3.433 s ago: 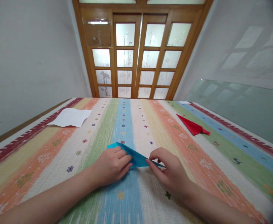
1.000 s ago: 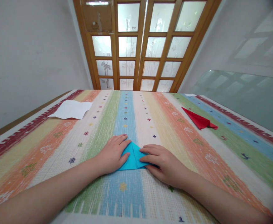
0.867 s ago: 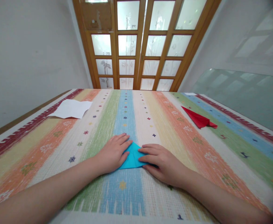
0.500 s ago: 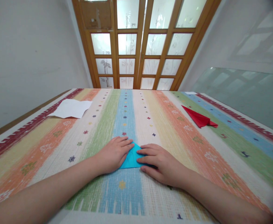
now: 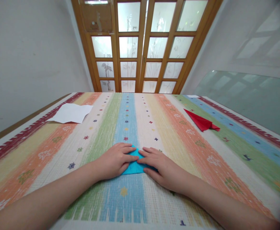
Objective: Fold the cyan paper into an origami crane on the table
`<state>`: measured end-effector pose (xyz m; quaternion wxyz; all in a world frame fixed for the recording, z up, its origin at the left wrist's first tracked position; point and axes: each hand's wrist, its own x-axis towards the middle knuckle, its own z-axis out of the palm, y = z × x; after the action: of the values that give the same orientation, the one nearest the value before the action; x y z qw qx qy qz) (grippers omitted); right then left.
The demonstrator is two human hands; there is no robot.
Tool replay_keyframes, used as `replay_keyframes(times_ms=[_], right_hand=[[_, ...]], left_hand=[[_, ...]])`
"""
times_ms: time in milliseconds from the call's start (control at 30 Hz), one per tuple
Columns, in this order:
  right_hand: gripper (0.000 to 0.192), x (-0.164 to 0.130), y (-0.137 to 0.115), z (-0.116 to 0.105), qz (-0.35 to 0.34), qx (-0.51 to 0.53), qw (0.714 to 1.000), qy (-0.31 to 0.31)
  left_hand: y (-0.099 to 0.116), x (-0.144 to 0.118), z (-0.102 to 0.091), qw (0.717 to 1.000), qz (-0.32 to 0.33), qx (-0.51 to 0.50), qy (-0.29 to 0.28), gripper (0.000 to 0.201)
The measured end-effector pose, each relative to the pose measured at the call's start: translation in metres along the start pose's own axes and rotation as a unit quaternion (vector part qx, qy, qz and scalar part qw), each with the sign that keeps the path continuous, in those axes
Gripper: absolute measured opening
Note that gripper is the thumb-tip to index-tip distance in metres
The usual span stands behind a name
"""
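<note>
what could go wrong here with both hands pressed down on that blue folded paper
Both the left hand and right hand lie flat over the blue folded paper, hiding most of it, so a misaligned crease might go unnoticed. The striped tablecloth underneath looks textured, so it could bunch or slide under the pressure and skew the fold.

Matt blue paper (image 5: 133,167) (woven cloth (image 5: 202,153) underneath)
</note>
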<state>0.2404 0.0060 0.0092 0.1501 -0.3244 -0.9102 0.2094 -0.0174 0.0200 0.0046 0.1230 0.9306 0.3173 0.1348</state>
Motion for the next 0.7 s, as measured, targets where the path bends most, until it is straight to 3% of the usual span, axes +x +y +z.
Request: replay_keyframes(times_ms=[233,467,700], right_hand=[[0.049,-0.003,-0.003,0.002,0.050,-0.047,0.998,0.005],[0.037,-0.010,-0.016,-0.015,0.060,-0.099,0.993,0.002],[0.024,-0.022,-0.034,-0.035,0.100,-0.120,0.988,-0.014]], left_hand=[[0.002,-0.001,0.000,0.999,0.020,-0.026,0.003,0.041],[0.003,-0.001,0.002,0.999,-0.047,0.015,-0.016,0.047],[0.004,0.000,0.000,0.997,-0.062,0.032,-0.042,0.047]])
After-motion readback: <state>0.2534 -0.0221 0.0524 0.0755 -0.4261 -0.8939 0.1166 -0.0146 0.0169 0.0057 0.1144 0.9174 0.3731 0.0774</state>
